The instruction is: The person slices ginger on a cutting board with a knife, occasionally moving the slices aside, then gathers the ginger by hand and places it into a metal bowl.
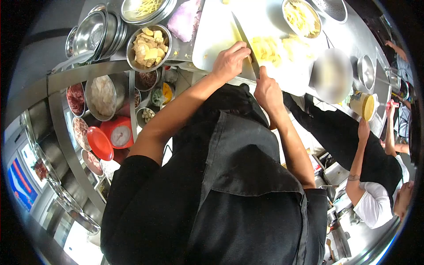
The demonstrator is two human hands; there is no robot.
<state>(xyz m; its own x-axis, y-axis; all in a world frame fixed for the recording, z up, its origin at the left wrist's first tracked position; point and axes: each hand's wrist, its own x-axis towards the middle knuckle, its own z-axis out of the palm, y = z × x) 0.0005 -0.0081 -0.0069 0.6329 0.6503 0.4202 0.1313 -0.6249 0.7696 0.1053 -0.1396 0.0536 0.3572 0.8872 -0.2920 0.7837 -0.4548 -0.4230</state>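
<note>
When slicing, steady beats fast

While the right hand (268, 92) grips the long, grey steel knife (243, 37), the left hand (230, 61) bends close beside the blade, its hold unclear. Pale-yellow slices (266, 50) lie right of the knife on the white cutting board (212, 27); curled fingers and even strokes should serve best.

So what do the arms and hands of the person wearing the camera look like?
The left hand and right hand are both bare, without gloves. I see no watch on either wrist. The bare forearms come out of short, plain black sleeves.
</note>
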